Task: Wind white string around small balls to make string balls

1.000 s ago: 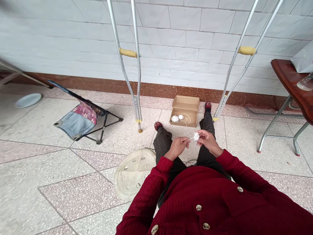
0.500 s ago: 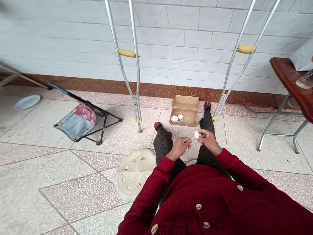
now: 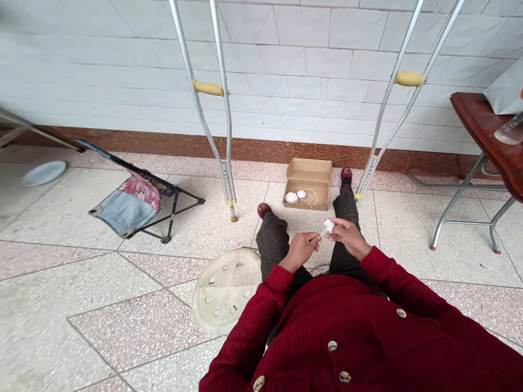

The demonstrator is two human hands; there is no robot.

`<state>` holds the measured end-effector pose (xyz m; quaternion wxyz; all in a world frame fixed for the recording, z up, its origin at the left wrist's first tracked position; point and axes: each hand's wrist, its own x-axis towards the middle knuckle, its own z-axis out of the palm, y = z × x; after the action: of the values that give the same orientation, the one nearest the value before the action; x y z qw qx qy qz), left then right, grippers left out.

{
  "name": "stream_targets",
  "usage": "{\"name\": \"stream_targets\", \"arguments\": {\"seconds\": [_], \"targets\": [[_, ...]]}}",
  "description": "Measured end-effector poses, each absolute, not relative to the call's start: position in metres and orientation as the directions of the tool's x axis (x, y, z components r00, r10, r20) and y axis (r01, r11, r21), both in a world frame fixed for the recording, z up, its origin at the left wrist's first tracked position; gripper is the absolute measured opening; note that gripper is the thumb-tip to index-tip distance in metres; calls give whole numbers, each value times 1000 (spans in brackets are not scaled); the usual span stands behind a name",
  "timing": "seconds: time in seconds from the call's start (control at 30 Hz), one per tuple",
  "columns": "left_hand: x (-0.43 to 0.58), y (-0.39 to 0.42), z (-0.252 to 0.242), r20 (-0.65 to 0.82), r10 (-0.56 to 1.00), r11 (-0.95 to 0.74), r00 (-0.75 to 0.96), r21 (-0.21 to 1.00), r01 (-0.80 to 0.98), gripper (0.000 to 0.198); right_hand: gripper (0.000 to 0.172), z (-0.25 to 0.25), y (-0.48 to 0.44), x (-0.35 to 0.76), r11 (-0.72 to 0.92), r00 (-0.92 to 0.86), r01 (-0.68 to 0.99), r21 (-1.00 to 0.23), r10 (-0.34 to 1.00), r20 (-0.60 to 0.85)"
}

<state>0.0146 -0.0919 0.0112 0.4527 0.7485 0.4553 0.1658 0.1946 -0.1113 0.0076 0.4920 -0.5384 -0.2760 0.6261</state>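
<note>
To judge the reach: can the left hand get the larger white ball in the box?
Probably not without leaning: the box sits low, beyond the left hand, though the ball lies uncovered.

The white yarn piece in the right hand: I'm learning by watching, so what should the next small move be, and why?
Probably a gentle pull on the white strand by the left hand, while the right hand steadies the white yarn piece: the strand spans the gap between the left hand's pinch and the piece.
</note>
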Motion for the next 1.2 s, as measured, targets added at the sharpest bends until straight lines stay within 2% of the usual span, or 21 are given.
{"name": "stream_targets", "arguments": {"seconds": [0.27,0.53,0.7,0.83,1.03,1.2], "targets": [[16,-99,9,-147,833,-224,533,791,569,39,32,12,-108,198,-369,49,-406,-836,905,-423],[15,-104,11,-131,821,-292,556,740,606,38,36,4,-110,198,-351,92,-314,-882,913,-396],[14,-105,10,-119,807,-354,578,685,636,37,24,-1,-113,198,-357,117,-281,-891,909,-401],[15,-106,9,-100,794,-414,599,632,655,36,26,5,-114,199,-344,85,-245,-906,924,-374],[19,-109,18,-40,752,-542,658,531,651,26,24,-6,-116,200,-258,70,-61,-964,962,-262],[22,-100,40,36,588,-779,808,295,553,21,19,-14,-119,200,-168,72,200,-965,985,-156]]}}
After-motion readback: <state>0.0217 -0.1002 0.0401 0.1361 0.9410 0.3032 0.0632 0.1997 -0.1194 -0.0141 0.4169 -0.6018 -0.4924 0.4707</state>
